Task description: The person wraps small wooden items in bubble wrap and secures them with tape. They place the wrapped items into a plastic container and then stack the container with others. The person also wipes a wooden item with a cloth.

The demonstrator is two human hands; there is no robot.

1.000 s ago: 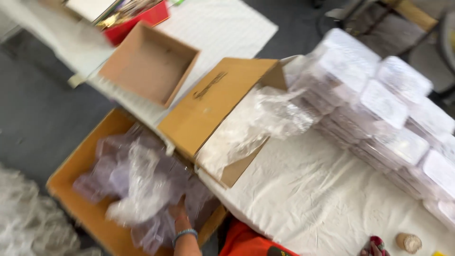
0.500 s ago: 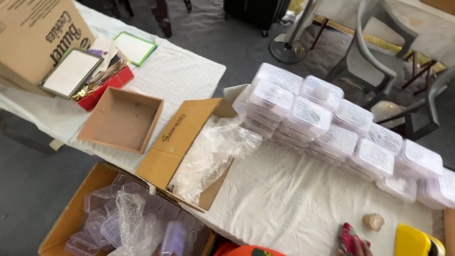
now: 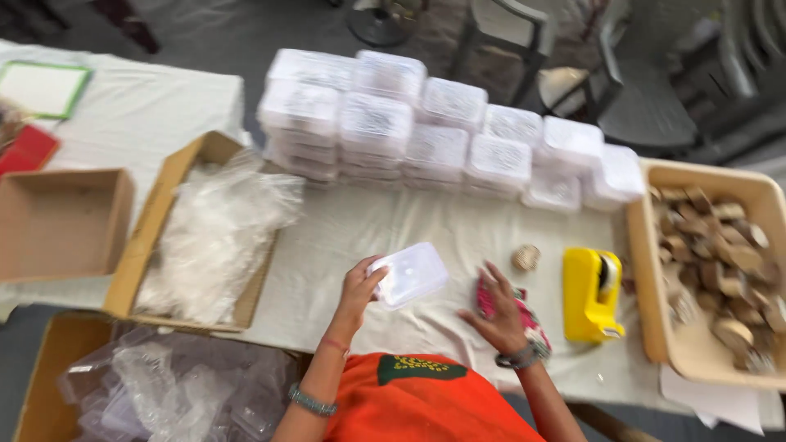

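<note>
Head view looks down on a table draped in white cloth. Left hand holds a small clear plastic lidded box by its left end, fingers closed on it, the box lifted just above the cloth near the table's front edge. Right hand lies spread, fingers wide, on a red patterned cloth pouch just right of the box. Beyond the pouch sits a small round woven disc, and beside it a yellow tape dispenser. At the right end stands a beige plastic tub filled with brown pieces. Rows of stacked clear plastic boxes run along the far side. To the left, an open cardboard carton holds crumpled clear wrap; a shallow brown cardboard tray lies left of it. Below the table's edge, a second carton holds more clear plastic.
</note>
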